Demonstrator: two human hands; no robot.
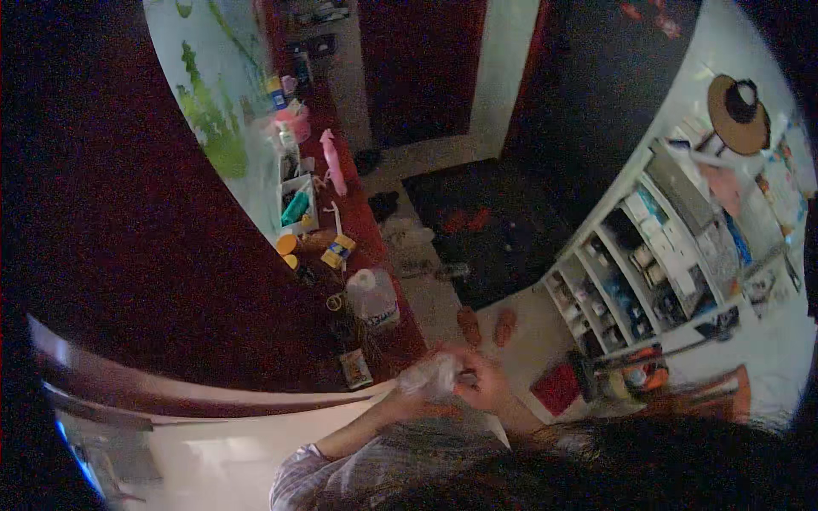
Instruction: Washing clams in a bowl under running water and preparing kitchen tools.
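My left hand [429, 407] and my right hand [489, 385] are close together in front of my body. Between them is a crumpled, whitish, translucent piece, perhaps thin plastic [429, 375], and my left hand grips it. The curled fingers of my right hand meet it from the other side. A small dark spot shows by the right fingers, too blurred to name. Beyond my hands, my bare feet [486, 327] stand on the pale floor.
Left of my hands, a dark red counter [399, 281] carries a translucent plastic jug [372, 297], a yellow-and-blue container [339, 251] and a white bin [297, 204]. A dark mat [473, 230] lies ahead. On the right stand a shoe-filled rack [613, 287] and a red box-like object [556, 388].
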